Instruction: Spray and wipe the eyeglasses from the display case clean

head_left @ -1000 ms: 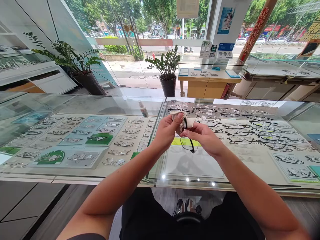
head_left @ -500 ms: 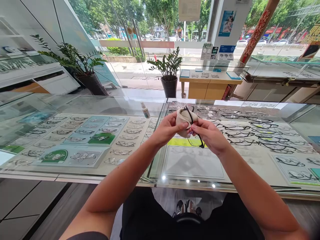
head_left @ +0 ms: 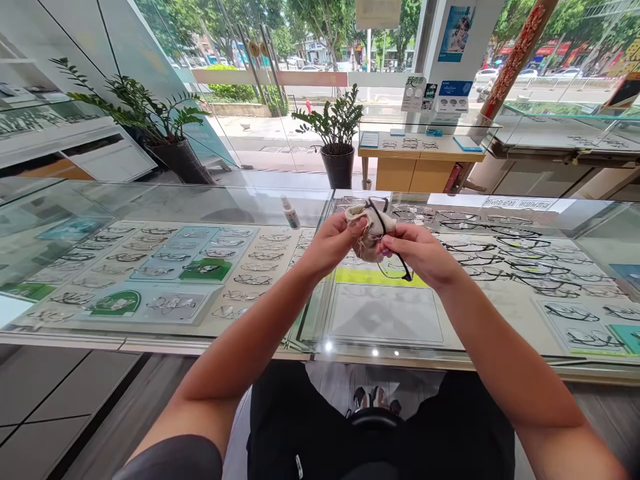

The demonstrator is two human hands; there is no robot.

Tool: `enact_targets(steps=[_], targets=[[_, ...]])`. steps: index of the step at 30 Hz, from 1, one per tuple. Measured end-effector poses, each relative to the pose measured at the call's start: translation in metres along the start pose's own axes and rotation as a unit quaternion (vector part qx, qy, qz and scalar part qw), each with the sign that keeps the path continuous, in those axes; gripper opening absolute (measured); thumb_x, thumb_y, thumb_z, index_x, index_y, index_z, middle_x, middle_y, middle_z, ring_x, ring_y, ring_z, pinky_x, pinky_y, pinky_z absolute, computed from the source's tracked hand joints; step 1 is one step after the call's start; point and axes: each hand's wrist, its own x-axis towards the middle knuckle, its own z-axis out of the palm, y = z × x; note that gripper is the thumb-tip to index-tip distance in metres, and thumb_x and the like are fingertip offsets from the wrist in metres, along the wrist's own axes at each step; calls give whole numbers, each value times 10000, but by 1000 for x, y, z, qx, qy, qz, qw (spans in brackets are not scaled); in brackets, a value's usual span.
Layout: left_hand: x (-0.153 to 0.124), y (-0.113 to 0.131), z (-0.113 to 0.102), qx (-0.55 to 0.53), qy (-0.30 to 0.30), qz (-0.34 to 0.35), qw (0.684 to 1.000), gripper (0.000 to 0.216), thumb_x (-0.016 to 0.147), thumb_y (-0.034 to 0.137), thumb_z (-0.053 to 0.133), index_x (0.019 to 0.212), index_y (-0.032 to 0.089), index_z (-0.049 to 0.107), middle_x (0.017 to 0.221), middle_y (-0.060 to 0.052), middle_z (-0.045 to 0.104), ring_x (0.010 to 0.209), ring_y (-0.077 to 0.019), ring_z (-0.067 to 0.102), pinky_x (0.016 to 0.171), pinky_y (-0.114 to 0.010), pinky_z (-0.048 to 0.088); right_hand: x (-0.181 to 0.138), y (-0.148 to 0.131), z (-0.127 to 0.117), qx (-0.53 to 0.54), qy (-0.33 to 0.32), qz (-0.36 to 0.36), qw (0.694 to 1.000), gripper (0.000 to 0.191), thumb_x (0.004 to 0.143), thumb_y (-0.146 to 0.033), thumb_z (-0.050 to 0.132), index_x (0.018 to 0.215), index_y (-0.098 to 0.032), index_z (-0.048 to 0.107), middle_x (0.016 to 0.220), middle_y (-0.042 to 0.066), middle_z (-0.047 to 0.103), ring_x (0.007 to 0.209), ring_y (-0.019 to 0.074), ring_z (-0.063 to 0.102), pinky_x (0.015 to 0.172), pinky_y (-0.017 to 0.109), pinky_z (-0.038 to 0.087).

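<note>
Above the glass counter, my left hand [head_left: 339, 241] is closed on a cream cleaning cloth [head_left: 371, 223], its thumb pressed into the folds. The cloth is bunched against one side of a pair of dark-framed eyeglasses [head_left: 397, 270]. My right hand [head_left: 417, 252] pinches the frame near its middle. One lens hangs bare below the right fingers; the other is mostly hidden by the cloth. A dark temple arm crosses over the top of the cloth. Left of the hands, a small white spray bottle [head_left: 291, 213] stands upright on the counter top.
Rows of eyeglasses [head_left: 545, 267] lie under the glass counter [head_left: 310, 327] on both sides. Beyond it are a potted plant [head_left: 338, 137], a second plant [head_left: 173, 137] at left, and a wooden display table [head_left: 420, 172]. My legs are close below the counter's front edge.
My left thumb and the cloth have shifted on the eyeglasses, and more of the cloth hangs below. The eyeglasses are slightly higher and tilted differently. The view has shifted a little.
</note>
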Motion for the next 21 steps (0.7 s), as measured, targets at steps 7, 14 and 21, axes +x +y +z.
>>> enact_targets(steps=[7, 14, 21], targets=[[43, 82, 29, 70, 39, 106, 991, 440, 702, 400, 1003, 991, 180, 755, 848, -25, 706, 782, -214, 759, 694, -342, 624, 21, -96, 0, -84, -27, -70, 994, 203, 838, -389, 879, 876, -206, 800, 852, 18, 715, 851, 186, 651, 837, 371, 544], [63, 87, 47, 81, 115, 228, 963, 323, 905, 496, 840, 925, 193, 731, 784, -3, 647, 783, -161, 727, 598, -232, 526, 34, -111, -1, -129, -27, -113, 985, 262, 860, -478, 851, 823, -229, 779, 803, 10, 689, 831, 186, 656, 798, 373, 576], [65, 86, 17, 14, 51, 105, 993, 258, 814, 330, 933, 863, 174, 734, 750, -24, 645, 786, -212, 737, 652, -311, 574, 42, -103, -16, -103, -42, -75, 991, 208, 873, -407, 839, 845, -209, 784, 852, 55, 707, 857, 224, 654, 808, 405, 564]])
